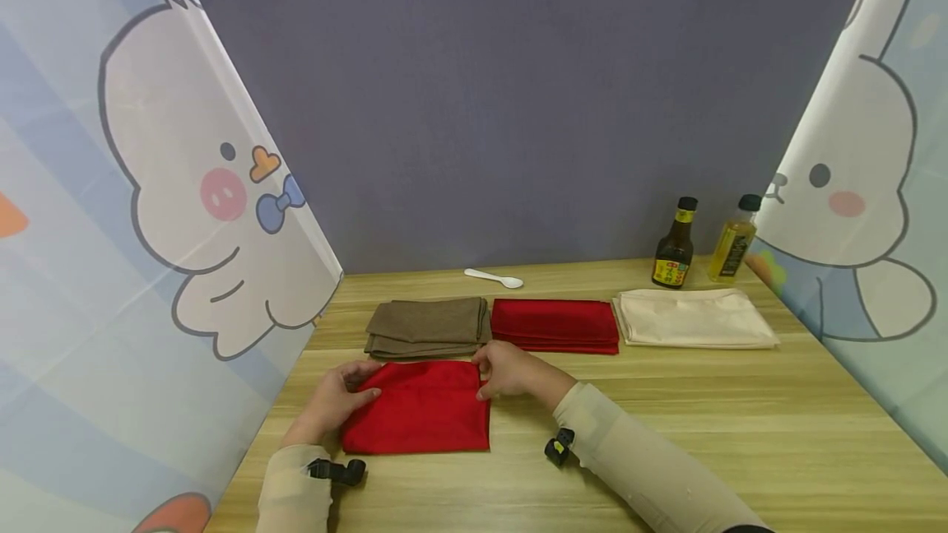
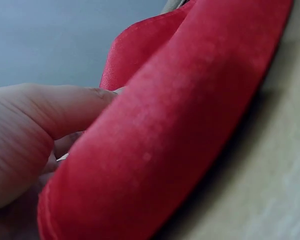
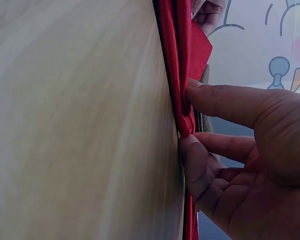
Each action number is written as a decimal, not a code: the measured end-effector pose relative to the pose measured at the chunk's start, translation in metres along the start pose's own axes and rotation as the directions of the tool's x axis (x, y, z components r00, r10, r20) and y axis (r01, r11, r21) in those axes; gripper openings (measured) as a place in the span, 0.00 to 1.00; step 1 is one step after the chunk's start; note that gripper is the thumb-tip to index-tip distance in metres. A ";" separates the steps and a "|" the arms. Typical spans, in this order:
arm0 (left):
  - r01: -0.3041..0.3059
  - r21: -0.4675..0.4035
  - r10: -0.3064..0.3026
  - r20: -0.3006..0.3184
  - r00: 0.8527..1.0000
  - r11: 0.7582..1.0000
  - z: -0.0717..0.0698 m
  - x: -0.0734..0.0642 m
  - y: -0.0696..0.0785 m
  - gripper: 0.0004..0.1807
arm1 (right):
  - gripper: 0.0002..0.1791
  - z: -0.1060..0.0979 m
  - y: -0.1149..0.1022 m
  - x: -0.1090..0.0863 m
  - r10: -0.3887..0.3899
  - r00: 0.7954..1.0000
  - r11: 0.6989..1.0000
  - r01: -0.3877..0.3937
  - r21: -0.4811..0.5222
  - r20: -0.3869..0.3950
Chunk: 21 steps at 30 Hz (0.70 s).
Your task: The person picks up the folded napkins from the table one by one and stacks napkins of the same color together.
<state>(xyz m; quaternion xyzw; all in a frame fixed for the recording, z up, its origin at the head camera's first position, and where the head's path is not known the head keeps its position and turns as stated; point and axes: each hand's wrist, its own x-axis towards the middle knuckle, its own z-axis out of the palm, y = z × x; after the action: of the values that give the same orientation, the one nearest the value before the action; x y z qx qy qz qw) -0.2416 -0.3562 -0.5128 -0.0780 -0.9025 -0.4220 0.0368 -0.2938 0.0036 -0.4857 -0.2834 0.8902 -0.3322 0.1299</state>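
A folded bright red cloth (image 1: 425, 410) lies on the table before me. My left hand (image 1: 329, 401) holds its left side, thumb over the top near the far left corner. In the left wrist view the cloth (image 2: 160, 120) bulges up beside the thumb, and the other fingers (image 2: 62, 145) are mostly hidden behind it. At the far right corner my right hand (image 1: 511, 370) pinches the edge. The right wrist view has the thumb (image 3: 225, 102) and a fingertip (image 3: 190, 147) on the layered edge of the cloth (image 3: 179, 65).
Behind the cloth stand a folded brown cloth (image 1: 429, 326), a folded dark red cloth (image 1: 555, 323) and a folded cream cloth (image 1: 692, 319) in a row. A white spoon (image 1: 494, 278) lies farther back. A dark sauce bottle (image 1: 674, 245) and an oil bottle (image 1: 735, 241) stand at the back right.
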 end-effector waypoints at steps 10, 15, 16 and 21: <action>0.009 -0.012 -0.009 0.003 1.000 1.000 0.002 -0.001 0.003 0.22 | 0.25 0.001 0.004 -0.001 -0.013 1.000 0.999 0.012 0.052 0.016; 0.028 -0.034 -0.028 0.012 1.000 0.999 0.001 0.000 0.002 0.23 | 0.17 0.000 0.006 -0.001 -0.020 1.000 0.999 0.019 0.050 0.022; 0.026 -0.030 -0.025 0.013 1.000 0.999 0.001 0.000 0.002 0.23 | 0.16 0.000 0.006 -0.001 -0.023 0.999 0.999 0.022 0.046 0.025; 0.031 -0.015 -0.030 0.019 0.999 0.999 0.001 0.001 0.001 0.18 | 0.13 0.001 0.007 -0.001 -0.039 0.999 0.999 0.038 0.031 0.032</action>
<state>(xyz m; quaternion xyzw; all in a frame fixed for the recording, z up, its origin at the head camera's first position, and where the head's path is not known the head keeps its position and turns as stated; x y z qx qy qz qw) -0.2421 -0.3544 -0.5124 -0.0685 -0.9005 -0.4288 0.0211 -0.2958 0.0085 -0.4911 -0.3038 0.8771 -0.3436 0.1425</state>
